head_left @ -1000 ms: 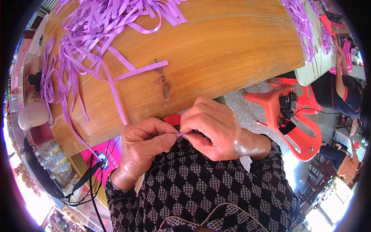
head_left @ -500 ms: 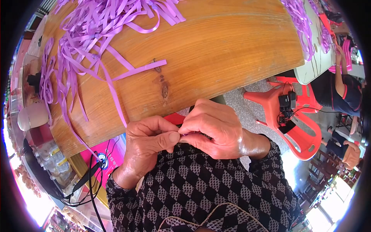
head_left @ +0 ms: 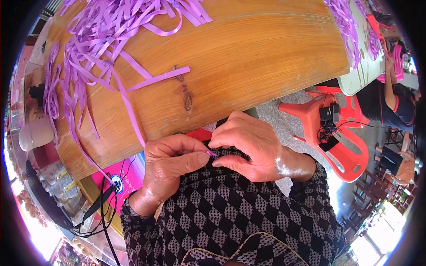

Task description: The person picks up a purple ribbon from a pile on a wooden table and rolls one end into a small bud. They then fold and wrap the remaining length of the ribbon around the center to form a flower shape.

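My left hand (head_left: pixel 171 162) pinches a purple ribbon between thumb and forefinger, just off the table's near edge. A short purple end (head_left: pixel 211 153) pokes out past its fingertips. The ribbon's longer part (head_left: pixel 131 108) runs from behind that hand up across the wood to a tangled heap of purple ribbons (head_left: pixel 120 26). My right hand (head_left: pixel 248 148) is open beside the ribbon end, thumb and forefinger parted around a gap with nothing visible between them. One loose ribbon end (head_left: pixel 171 76) lies flat on the table near a dark knot in the wood.
The wooden table (head_left: pixel 248 57) fills the upper middle. A red plastic chair (head_left: pixel 346 155) at right carries black devices and cables (head_left: pixel 329 119). More purple ribbons (head_left: pixel 346 31) hang by a pale table, near another person (head_left: pixel 395 102). Black cables (head_left: pixel 106 208) dangle at lower left.
My right thumb and forefinger have parted and drawn slightly right, off the ribbon end. The purple tip now shows at my left fingertips, which keep their pinch.
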The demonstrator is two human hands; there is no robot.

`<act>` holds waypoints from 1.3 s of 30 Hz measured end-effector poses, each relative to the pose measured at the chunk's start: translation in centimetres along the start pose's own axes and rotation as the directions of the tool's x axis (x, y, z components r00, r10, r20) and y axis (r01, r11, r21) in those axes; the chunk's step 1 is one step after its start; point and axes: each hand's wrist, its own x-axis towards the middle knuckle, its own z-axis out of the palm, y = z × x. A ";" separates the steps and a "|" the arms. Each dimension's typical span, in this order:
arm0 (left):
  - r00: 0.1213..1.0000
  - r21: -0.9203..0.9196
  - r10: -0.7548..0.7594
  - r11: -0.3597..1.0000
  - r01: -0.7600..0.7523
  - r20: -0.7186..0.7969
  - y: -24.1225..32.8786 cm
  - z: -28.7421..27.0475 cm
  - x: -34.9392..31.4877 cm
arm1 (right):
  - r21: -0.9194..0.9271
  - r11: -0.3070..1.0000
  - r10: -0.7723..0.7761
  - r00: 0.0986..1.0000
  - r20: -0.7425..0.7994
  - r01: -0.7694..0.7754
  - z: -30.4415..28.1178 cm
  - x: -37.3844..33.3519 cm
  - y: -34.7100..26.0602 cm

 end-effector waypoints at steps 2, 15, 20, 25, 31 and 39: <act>1.000 -0.072 -0.019 0.997 0.020 0.022 -0.1 -0.1 0.1 | 0.017 1.000 -0.011 1.000 -0.021 0.012 0.0 -0.3 0.2; 0.987 -0.080 0.155 0.984 -0.157 -0.028 -0.9 1.1 0.0 | 0.085 0.996 0.005 1.000 -0.027 -0.003 -0.7 -0.8 0.4; 0.985 -0.146 0.155 0.979 -0.144 0.070 -0.9 1.0 0.1 | 0.129 0.992 0.017 0.998 -0.059 -0.009 0.0 -0.7 0.0; 0.992 -0.198 0.086 0.978 -0.066 0.096 -0.9 0.9 0.2 | 0.127 0.990 -0.058 0.996 -0.061 0.065 0.2 -0.6 0.4; 0.992 -0.230 0.017 0.973 0.013 0.128 -1.0 0.7 0.4 | 0.133 0.985 -0.101 0.993 -0.061 0.108 0.2 -0.7 0.6; 0.984 0.120 0.149 0.980 -0.160 0.094 -0.3 0.9 0.2 | 0.114 0.981 -0.151 0.987 -0.060 0.157 0.5 -0.6 1.0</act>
